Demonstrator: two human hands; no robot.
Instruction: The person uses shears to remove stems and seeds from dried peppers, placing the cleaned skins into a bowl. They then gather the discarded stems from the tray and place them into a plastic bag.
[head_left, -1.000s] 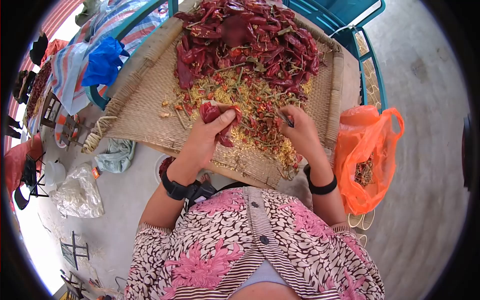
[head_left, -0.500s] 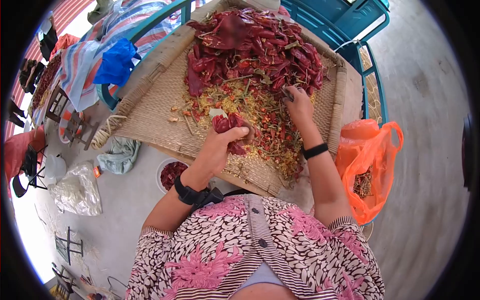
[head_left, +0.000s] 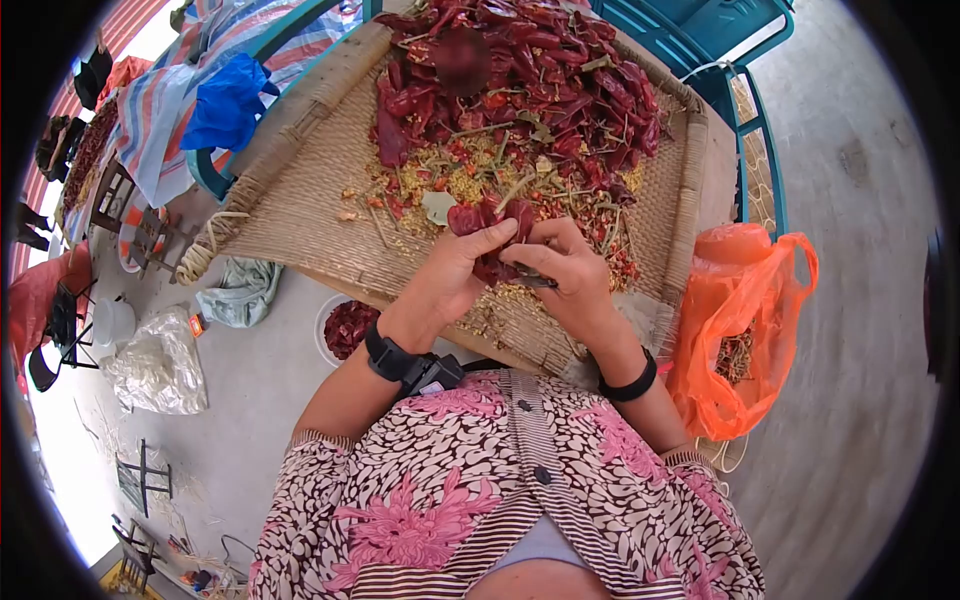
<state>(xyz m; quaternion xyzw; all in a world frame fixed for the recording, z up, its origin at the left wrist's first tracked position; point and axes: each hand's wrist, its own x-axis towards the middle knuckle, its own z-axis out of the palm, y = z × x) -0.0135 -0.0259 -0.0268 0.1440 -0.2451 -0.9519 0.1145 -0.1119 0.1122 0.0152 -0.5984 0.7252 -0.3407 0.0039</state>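
Observation:
My left hand point(head_left: 447, 278) is closed around a few dried red chili peppers point(head_left: 468, 217), held above the woven tray point(head_left: 300, 200). A pale stem juts up from the bunch. Against these peppers my right hand point(head_left: 575, 278) is bent inward, fingers closed on a small dark metal tool point(head_left: 538, 281); most of it is hidden by the fingers. Beyond both hands lies a large heap of dried red chilies point(head_left: 520, 70). Yellow seeds point(head_left: 465, 185), stems and red scraps spread over the tray between the heap and me, with a pale leaf-like piece point(head_left: 437, 207) beside the left hand.
To the right hangs an orange plastic bag point(head_left: 745, 350) with dry stems inside. A white basin point(head_left: 322, 335) of red chilies stands on the floor at left. Blue metal rails point(head_left: 765, 150) border the tray. Clear plastic point(head_left: 160, 370) and a grey-green cloth point(head_left: 240, 292) lie further left.
My right hand has come from the edge of the chili heap down and left to the peppers in my left hand. A pale stem now shows above the bunch.

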